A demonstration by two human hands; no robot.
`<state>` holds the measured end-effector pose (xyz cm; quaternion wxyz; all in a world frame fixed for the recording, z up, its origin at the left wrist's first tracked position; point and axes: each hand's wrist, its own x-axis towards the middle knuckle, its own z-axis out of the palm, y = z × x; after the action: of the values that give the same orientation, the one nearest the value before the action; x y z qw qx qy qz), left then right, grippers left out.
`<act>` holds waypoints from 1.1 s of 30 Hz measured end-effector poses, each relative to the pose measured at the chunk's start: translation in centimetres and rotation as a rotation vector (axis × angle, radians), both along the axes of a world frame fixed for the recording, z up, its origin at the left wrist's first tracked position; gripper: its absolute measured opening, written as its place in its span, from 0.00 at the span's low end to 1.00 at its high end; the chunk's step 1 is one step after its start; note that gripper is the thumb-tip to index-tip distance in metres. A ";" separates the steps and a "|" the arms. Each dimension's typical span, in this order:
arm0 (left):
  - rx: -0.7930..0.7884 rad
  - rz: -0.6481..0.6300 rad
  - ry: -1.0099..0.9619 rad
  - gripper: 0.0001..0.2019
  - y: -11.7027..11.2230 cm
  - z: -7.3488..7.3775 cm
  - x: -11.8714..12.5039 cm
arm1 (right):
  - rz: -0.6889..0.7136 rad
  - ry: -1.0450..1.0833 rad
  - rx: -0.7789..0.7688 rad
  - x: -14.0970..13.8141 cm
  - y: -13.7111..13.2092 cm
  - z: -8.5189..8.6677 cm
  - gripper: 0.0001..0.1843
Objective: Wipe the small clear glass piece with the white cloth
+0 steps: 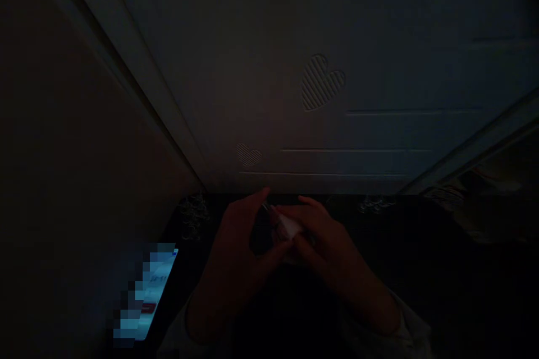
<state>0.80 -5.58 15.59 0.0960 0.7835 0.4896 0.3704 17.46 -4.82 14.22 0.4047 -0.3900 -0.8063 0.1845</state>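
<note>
The light is very dim. At the middle, above a dark surface, my right hand point(330, 235) is closed with its thumb and fingers around a small pale object point(289, 226). Its exact kind is too dark to make out. My left hand point(242, 241) curls in from the other side, its thumb reaching to the pale object near my right thumb. By my left fingertips a thin light-coloured tip point(265, 205) sticks out toward the upper left. Whether it belongs to the pale object cannot be told.
A lit screen point(154, 294), partly pixelated, lies at lower left. Shiny ring-like pieces point(194, 216) are heaped at the left back, with a similar heap point(376, 203) right of my hands. Behind stands a pale panel point(252, 67) with embossed hearts and lines.
</note>
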 end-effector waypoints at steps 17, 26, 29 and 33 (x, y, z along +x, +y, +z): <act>-0.114 -0.106 -0.070 0.26 -0.3 0.4 -1.0 | 0.048 -0.003 0.026 0.7 -0.5 0.4 0.27; -0.181 -0.046 -0.150 0.15 0.3 0.4 -1.7 | 0.026 0.053 0.044 0.9 -0.6 0.8 0.21; -0.232 -0.053 -0.201 0.15 0.4 0.6 -2.2 | 0.003 0.104 0.014 1.0 -0.6 0.9 0.16; -0.280 -0.049 -0.206 0.15 0.4 0.9 -2.3 | 0.009 0.165 -0.015 1.0 -0.7 0.9 0.12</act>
<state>-1.52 -5.15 16.48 0.2629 0.7320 0.5048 0.3744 18.48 -5.49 15.15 0.4659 -0.3727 -0.7706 0.2239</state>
